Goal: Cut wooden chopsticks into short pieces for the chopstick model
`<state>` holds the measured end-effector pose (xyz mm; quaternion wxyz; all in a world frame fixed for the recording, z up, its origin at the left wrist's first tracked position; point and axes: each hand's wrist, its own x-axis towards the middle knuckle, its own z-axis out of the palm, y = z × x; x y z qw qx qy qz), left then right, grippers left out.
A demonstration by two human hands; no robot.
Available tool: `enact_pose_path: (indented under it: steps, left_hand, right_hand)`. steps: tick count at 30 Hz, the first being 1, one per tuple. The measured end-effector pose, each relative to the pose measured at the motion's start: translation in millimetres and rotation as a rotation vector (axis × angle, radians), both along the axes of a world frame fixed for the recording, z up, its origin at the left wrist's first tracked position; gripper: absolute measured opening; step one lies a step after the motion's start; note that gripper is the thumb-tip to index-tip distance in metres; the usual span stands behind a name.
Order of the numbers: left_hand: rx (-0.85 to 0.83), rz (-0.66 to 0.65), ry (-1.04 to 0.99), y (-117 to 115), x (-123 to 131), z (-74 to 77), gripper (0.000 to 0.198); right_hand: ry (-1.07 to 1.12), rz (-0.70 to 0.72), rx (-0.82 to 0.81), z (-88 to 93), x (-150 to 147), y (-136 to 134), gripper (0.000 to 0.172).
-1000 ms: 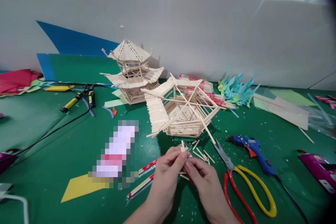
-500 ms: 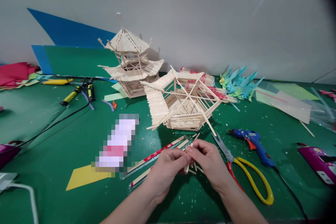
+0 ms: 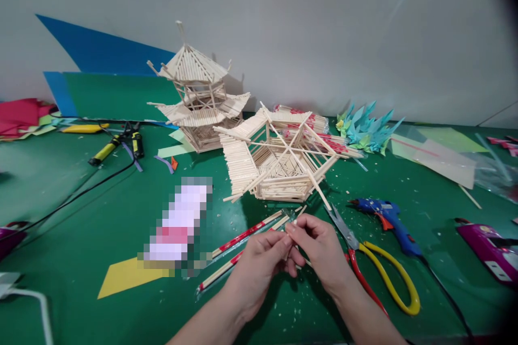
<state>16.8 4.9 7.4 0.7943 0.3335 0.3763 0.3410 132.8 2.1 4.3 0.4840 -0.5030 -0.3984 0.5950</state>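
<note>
My left hand [image 3: 263,256] and my right hand [image 3: 318,248] meet fingertip to fingertip, low over the table. Both are closed in a pinch on short wooden sticks, mostly hidden by the fingers; a pale stick end [image 3: 295,222] peeks out at the right fingertips. Just behind them lie bagged wooden sticks [image 3: 243,237] with red bands. Beyond stands a hexagonal stick frame [image 3: 279,161], its roof slatted on the left and partly open on the right. Scissors [image 3: 354,242] with one red and one yellow handle lie beside my right hand, blades pointing toward the frame.
A finished-looking stick pagoda [image 3: 198,102] stands at the back left. To the right lie a blue glue gun [image 3: 390,215] with its cord and a purple box [image 3: 488,250]. Pliers [image 3: 117,145], yellow paper [image 3: 125,280], and a teal paper plant [image 3: 368,126] are around the green table [image 3: 73,232].
The fingers of my left hand have shifted beneath the pinch, and the sticks that showed below my hands are now largely covered. The view has moved slightly.
</note>
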Motion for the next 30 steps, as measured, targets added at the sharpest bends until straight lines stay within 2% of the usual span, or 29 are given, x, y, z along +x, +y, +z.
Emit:
enact_pose_path:
  steps: [10, 12, 14, 17, 19, 22, 26, 30]
  left_hand:
    - [0.131, 0.007, 0.099, -4, 2, -11.5, 0.032]
    - [0.125, 0.006, 0.103, -4, 2, -11.5, 0.031]
    - [0.083, 0.007, 0.102, -4, 2, -10.1, 0.028]
    - [0.004, 0.022, 0.105, -4, 0, -7.9, 0.022]
    - [-0.029, 0.024, 0.105, -3, -1, -7.8, 0.021]
    - [-0.036, 0.024, 0.105, -2, 0, -8.9, 0.022]
    - [0.058, 0.005, 0.159, 0, 1, -7.6, 0.025]
    - [0.271, -0.012, 0.365, -1, -2, -3.1, 0.03]
  right_hand:
    - [-0.106, -0.019, 0.056, -0.6, -2, -4, 0.027]
    - [-0.178, -0.014, 0.077, 0.6, 3, -8, 0.023]
    - [-0.363, -0.016, 0.098, 0.2, 16, -15, 0.017]
    - [-0.767, -0.078, 0.059, -9.4, 54, -35, 0.024]
    - [-1.025, -0.154, 0.058, -23.3, 86, -53, 0.025]
    - [-1.367, -0.188, 0.106, -48.9, 127, -79, 0.031]
    - [-1.516, -0.119, 0.105, -69.2, 150, -97, 0.034]
    - [-1.529, -0.026, 0.044, -69.6, 153, -94, 0.035]
